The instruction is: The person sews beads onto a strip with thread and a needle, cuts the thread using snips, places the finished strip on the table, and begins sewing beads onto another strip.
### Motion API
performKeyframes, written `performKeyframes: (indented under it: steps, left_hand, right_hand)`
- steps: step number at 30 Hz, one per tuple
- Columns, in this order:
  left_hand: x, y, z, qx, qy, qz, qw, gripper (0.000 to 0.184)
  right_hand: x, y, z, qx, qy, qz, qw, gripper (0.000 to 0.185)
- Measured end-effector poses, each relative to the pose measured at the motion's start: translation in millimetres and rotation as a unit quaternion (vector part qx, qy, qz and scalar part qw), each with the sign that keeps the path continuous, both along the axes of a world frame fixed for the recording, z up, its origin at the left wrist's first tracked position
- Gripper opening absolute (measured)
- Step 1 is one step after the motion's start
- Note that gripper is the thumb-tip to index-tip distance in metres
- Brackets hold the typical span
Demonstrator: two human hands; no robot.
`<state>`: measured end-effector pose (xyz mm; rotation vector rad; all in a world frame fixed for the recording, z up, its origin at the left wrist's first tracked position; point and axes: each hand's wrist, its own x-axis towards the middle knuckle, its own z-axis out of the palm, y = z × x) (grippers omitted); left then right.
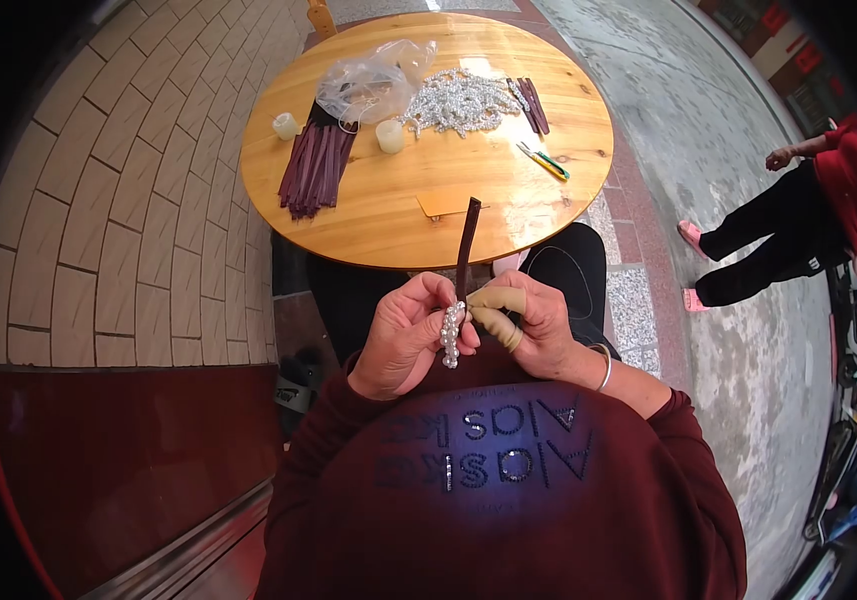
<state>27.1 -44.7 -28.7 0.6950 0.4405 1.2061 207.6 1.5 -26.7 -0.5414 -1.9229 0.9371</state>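
Observation:
My left hand (404,335) is closed, thumb and fingers pinching a dark maroon strip (468,250) that stands up above the fingers. A band of white pearl-like beads (451,335) runs down the strip's lower part and hangs below the fingertips. Close against it on the right is my right hand (534,320), its fingers pressed together at the strip's edge. Pale yellow covers (499,300) sheathe two of its fingers. Whatever the right fingertips pinch is too small to make out. A thin thread (586,283) loops over the dark trouser leg beside this hand.
On the round wooden table (389,215) lie a bundle of maroon strips (319,165), a clear plastic bag (369,85), a heap of silvery beaded pieces (464,103), more strips (533,105), a yellow-green snipper (546,162) and pale spools (390,136). A person (789,220) stands at right.

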Motion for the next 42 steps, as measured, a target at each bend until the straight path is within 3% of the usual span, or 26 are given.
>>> performKeyframes:
  steps: [8,24,32,37,39,42]
  left_hand:
    - [0,1,-3,-0.046,0.007,-0.014,0.999,0.017]
    - [3,0,-2,-0.057,0.035,-0.010,0.998,0.017]
    - [2,2,-5,-0.030,0.076,0.058,0.995,0.013]
    - [4,1,-4,-0.011,0.116,0.070,0.991,0.014]
    - [2,1,-6,-0.004,0.129,0.076,0.989,0.013]
    - [1,2,-9,0.015,0.163,0.075,0.984,0.012]
  right_hand:
    - [-5,-2,1,0.057,0.001,-0.041,0.998,0.017]
    - [1,0,4,0.005,-0.047,-0.018,0.999,0.014]
    - [6,6,22,0.084,-0.019,-0.047,0.995,0.021]
    - [0,12,15,0.017,-0.063,-0.016,0.998,0.020]
    - [-1,10,15,-0.080,-0.075,-0.002,0.994,0.016]
    - [-4,17,18,-0.040,-0.079,0.033,0.996,0.013]
